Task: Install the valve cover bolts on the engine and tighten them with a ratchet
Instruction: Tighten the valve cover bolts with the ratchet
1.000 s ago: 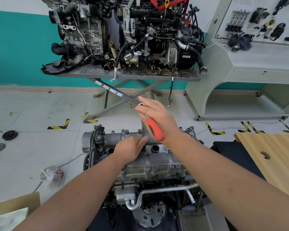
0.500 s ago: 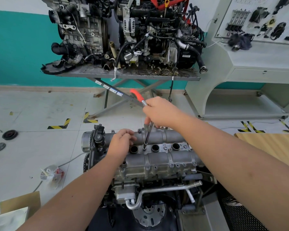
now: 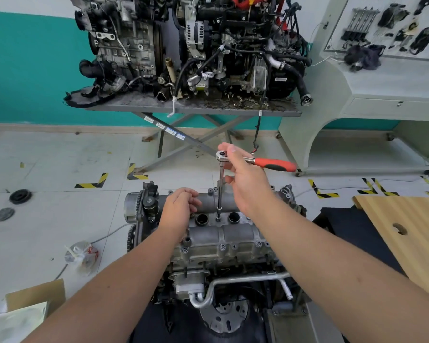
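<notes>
Several front-edge bolts (image 3: 223, 247) seated on grey cast-aluminium valve cover (image 3: 233, 233). Right hand (image 3: 245, 184) clamped on red-handled chrome ratchet (image 3: 255, 161), extension socketed centre. Left hand (image 3: 178, 209) loosely curled, resting on cover. Tightening unfinished, apparently.

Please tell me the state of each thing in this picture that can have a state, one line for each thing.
ratchet: upright extension, socket down on the valve cover, handle pointing right.
right hand: grips the ratchet at its head.
left hand: rests on the valve cover, fingers curled.
valve cover: on the engine, round wells open.
</notes>
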The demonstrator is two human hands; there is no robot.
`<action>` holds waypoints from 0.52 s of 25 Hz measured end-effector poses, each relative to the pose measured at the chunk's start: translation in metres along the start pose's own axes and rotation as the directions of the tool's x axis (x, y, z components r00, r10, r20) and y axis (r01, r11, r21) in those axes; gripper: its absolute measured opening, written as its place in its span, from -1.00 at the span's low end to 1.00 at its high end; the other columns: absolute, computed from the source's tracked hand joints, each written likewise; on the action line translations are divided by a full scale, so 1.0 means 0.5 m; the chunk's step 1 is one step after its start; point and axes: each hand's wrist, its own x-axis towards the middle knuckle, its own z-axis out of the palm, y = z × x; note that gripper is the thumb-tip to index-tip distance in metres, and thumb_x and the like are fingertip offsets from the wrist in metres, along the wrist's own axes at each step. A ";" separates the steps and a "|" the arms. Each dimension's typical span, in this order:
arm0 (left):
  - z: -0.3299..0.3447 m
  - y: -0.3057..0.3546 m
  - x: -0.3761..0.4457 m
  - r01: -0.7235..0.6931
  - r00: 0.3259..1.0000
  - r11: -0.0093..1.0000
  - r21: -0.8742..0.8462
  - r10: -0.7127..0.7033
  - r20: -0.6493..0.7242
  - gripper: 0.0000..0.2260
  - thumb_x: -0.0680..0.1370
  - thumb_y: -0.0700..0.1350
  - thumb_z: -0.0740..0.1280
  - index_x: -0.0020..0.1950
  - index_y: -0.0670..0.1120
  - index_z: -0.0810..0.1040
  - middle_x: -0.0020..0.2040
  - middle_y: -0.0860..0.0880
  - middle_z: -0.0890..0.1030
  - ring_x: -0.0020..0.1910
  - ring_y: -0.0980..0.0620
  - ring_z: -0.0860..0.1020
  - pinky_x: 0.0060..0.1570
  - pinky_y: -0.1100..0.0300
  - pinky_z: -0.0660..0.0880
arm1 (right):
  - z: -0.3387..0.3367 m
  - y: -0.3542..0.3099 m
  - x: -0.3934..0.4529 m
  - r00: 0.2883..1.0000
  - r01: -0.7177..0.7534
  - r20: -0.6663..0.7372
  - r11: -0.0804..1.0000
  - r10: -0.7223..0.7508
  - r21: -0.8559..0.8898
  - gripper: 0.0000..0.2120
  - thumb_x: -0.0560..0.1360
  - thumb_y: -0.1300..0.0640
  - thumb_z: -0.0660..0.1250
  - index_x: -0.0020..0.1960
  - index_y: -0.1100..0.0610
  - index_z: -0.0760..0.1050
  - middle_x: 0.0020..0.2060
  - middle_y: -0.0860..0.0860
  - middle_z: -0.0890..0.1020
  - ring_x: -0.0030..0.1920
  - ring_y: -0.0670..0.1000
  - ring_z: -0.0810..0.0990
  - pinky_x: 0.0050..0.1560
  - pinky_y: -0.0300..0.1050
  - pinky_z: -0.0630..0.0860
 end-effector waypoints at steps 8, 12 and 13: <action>0.005 0.000 0.002 0.013 1.000 1.000 0.010 -0.013 -0.021 -0.81 0.48 -0.12 0.20 -0.16 -0.12 0.59 -0.36 -0.07 0.62 -0.44 0.14 0.47 -0.42 0.32 0.39 | -0.027 -0.003 0.018 0.510 0.763 0.600 0.003 -0.616 -0.646 -0.90 0.52 0.32 0.34 -0.02 0.29 0.63 0.05 0.17 0.65 -0.04 0.23 0.58 -0.03 0.08 0.55; -0.001 -0.009 0.007 -0.025 0.998 0.999 -0.048 0.022 -0.058 -0.73 0.41 -0.08 0.14 -0.11 -0.15 0.60 -0.32 -0.08 0.65 -0.41 0.09 0.48 -0.40 0.28 0.43 | -0.013 -0.058 0.014 0.689 0.574 0.657 -0.324 -0.305 -0.752 -0.64 0.65 -0.09 0.10 0.05 0.14 0.53 -0.13 0.07 0.54 -0.15 0.18 0.53 -0.26 -0.05 0.29; -0.003 -0.011 0.010 -0.018 0.997 0.998 -0.059 0.014 -0.074 -0.72 0.42 -0.08 0.14 -0.10 -0.15 0.60 -0.32 -0.07 0.65 -0.41 0.09 0.48 -0.39 0.26 0.43 | -0.003 -0.074 0.015 0.760 0.528 0.605 -0.318 -0.235 -0.787 -0.62 0.67 -0.13 0.03 0.03 0.10 0.50 -0.15 0.04 0.51 -0.14 0.16 0.53 -0.26 -0.05 0.27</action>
